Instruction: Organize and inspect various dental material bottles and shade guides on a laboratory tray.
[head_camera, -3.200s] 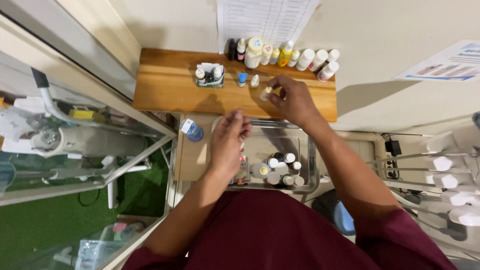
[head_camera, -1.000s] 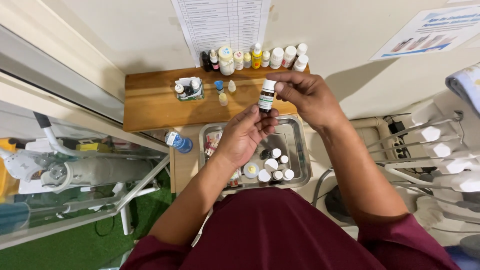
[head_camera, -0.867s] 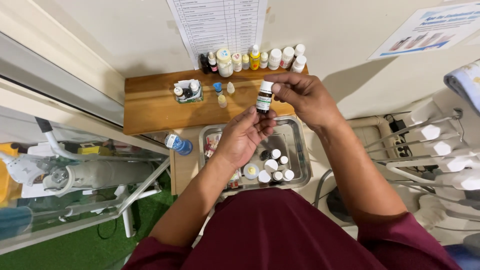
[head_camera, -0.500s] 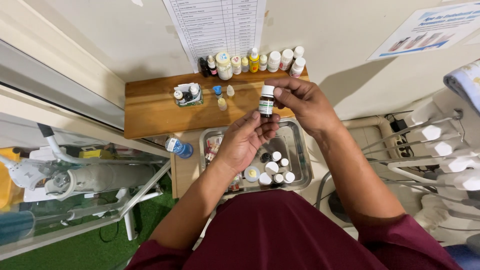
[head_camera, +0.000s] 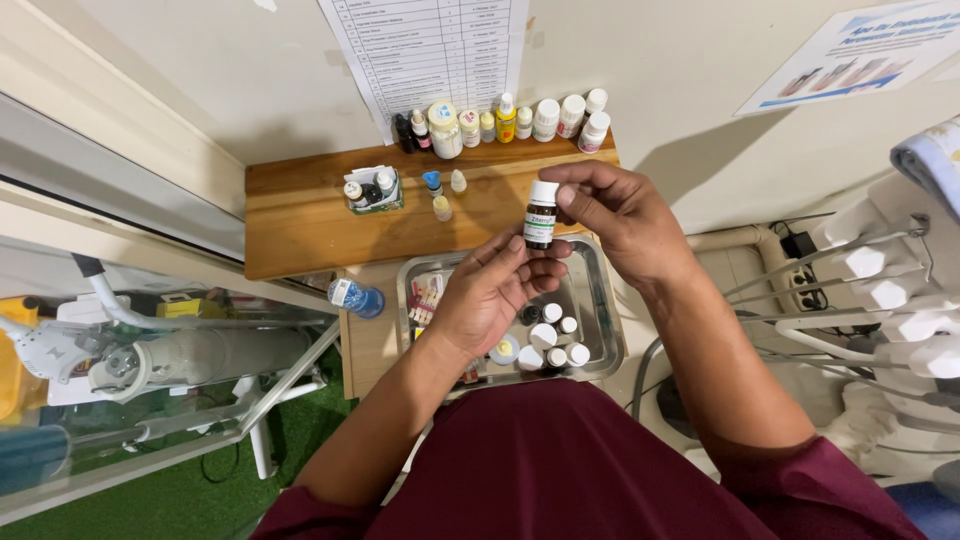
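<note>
Now | both grips closed on small dark glass bottle (head_camera: 541, 214), white cap | left hand (head_camera: 497, 292) | right hand (head_camera: 613, 213) | above steel tray (head_camera: 606, 310)

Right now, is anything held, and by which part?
A small dark bottle with a white cap: the right hand grips its cap, the left hand steadies its lower body.

Small bottle (head_camera: 541, 214): dark brown glass, white cap, white-and-green label. Wooden shelf (head_camera: 300, 215): warm honey brown. Metal tray (head_camera: 604, 320): dull silver, holding white-capped jars. Sleeves (head_camera: 560, 470): maroon. Floor (head_camera: 150, 500), lower left of frame: green turf. Wall (head_camera: 650, 60): cream. One yellow bottle (head_camera: 507, 118) among white ones in the upper row.
</note>
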